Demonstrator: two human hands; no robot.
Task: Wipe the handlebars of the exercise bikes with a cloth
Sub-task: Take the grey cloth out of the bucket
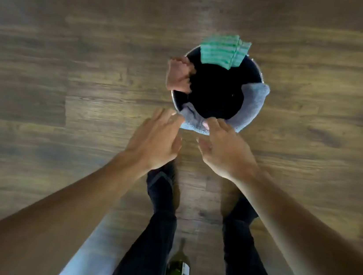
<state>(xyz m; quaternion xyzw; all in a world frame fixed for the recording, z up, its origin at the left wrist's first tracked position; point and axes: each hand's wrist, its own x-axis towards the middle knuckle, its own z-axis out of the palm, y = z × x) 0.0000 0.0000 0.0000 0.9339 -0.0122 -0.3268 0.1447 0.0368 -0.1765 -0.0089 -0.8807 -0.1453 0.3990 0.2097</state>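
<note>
Both hands reach the bucket (pixel 259 75): my right hand (pixel 225 147) pinches the grey cloth (pixel 253 103), left hand (pixel 155 137) released; next, lift it free.

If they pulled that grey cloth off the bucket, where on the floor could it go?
Bare wooden floor lies wide to the left and right of the bucket. It is crowded near the feet, where the green bottle stands between the legs, and at the rim under both hands.
</note>
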